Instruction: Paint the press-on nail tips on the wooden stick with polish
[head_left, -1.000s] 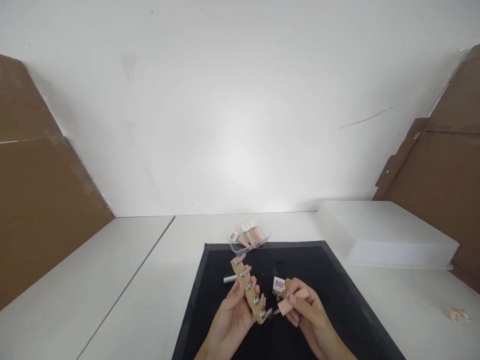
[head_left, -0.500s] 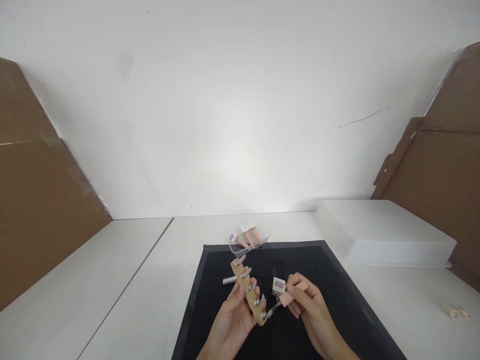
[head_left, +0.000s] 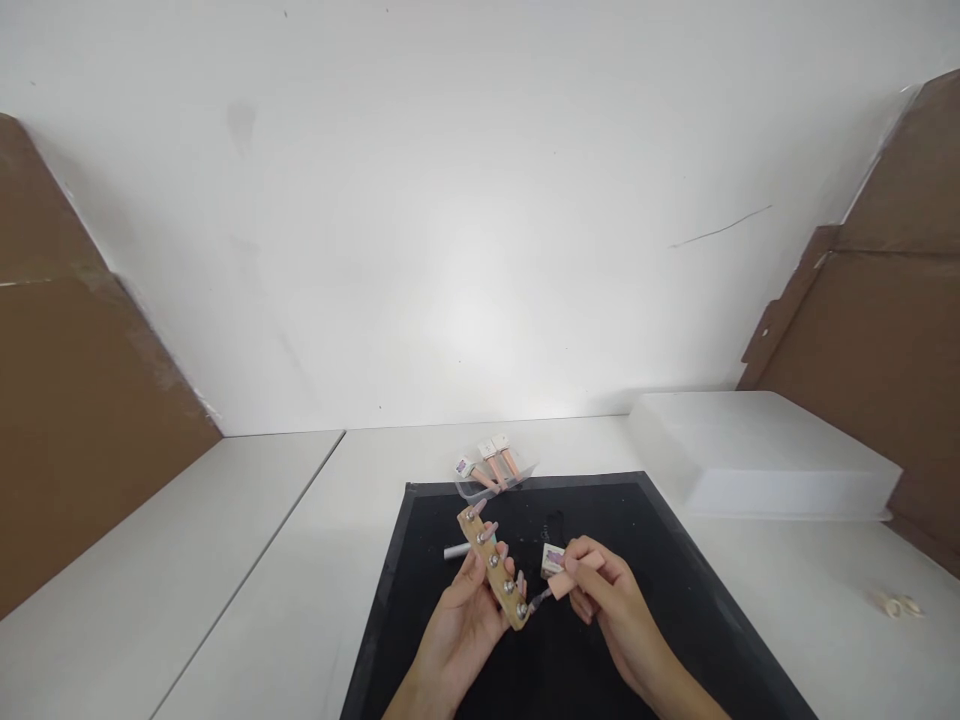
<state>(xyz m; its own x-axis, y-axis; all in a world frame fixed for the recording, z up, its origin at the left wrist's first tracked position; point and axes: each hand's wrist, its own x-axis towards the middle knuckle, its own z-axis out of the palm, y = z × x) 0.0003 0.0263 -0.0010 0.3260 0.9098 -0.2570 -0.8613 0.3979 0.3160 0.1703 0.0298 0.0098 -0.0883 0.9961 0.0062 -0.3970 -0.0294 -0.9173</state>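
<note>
My left hand (head_left: 463, 618) is closed round a wooden nail-tip stand (head_left: 494, 570), a narrow bar with several silver studs and pinkish nail tips along its far side. Held tilted, its lower end points toward my right hand (head_left: 611, 610). Between that hand's thumb and fingers is a nail polish brush (head_left: 576, 578) with a peach-coloured cap handle. Its dark bristle end is at the lowest nail tip and seems to touch it. Just behind the fingers stands a white square polish bottle (head_left: 553, 559) with a purple print, partly hidden by my right hand.
A clear plastic tray (head_left: 472, 491) behind the mat holds polish bottles with peach caps. A whitish cylinder (head_left: 456, 551) lies on the black mat (head_left: 427, 620). The large white box (head_left: 765, 450) stands at right, with small beige rings (head_left: 904, 606) nearer. Cardboard walls (head_left: 97, 380) flank the table.
The brush has shifted slightly left and up, its tip now at the lowest nail tip. The stand has moved a little up and left in the picture; the whole view has shifted slightly.
</note>
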